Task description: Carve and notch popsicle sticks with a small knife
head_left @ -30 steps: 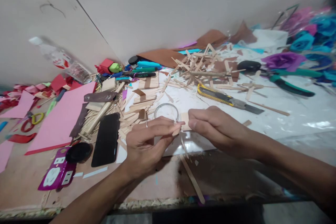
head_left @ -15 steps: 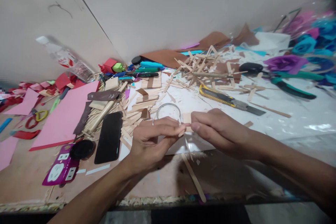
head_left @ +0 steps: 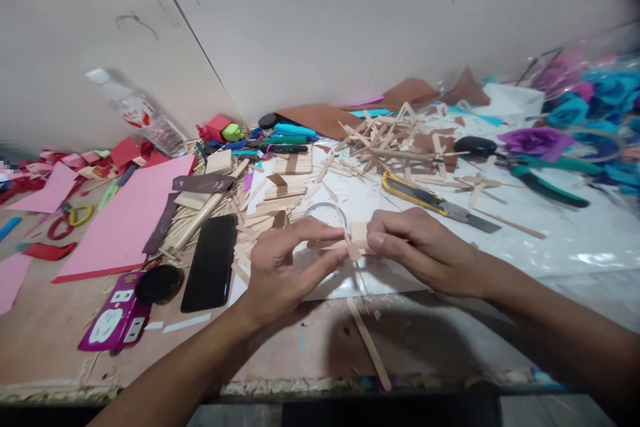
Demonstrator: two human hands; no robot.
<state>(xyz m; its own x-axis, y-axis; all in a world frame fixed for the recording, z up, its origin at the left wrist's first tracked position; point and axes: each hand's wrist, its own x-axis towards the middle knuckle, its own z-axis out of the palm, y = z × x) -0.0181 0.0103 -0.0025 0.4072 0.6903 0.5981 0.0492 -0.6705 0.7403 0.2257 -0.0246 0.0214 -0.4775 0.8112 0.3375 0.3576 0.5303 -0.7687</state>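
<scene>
My left hand [head_left: 287, 263] pinches wooden craft sticks [head_left: 325, 245] between thumb and forefinger. My right hand [head_left: 420, 247] has its thumb and curled forefinger closed on the right end of a stick. A rounded stick end [head_left: 354, 252] shows between the hands, crossing the others. Just behind my fingertips are a pale wooden piece [head_left: 359, 232] and a thin grey ring [head_left: 327, 205]. Below the hands, a single loose craft stick [head_left: 369, 345] lies toward the table's front edge.
A utility knife [head_left: 440, 203] with its blade out lies right of my hands, near green-handled pliers [head_left: 550, 187]. Behind is a heap of joined sticks [head_left: 390, 133]. On the left are a black phone [head_left: 209, 263], pink paper [head_left: 125, 227] and a plastic bottle [head_left: 137, 113].
My left forefinger and thumb have spread slightly, and the sticks between my hands show more clearly. My right hand stays close beside them. The view has shifted a little.
</scene>
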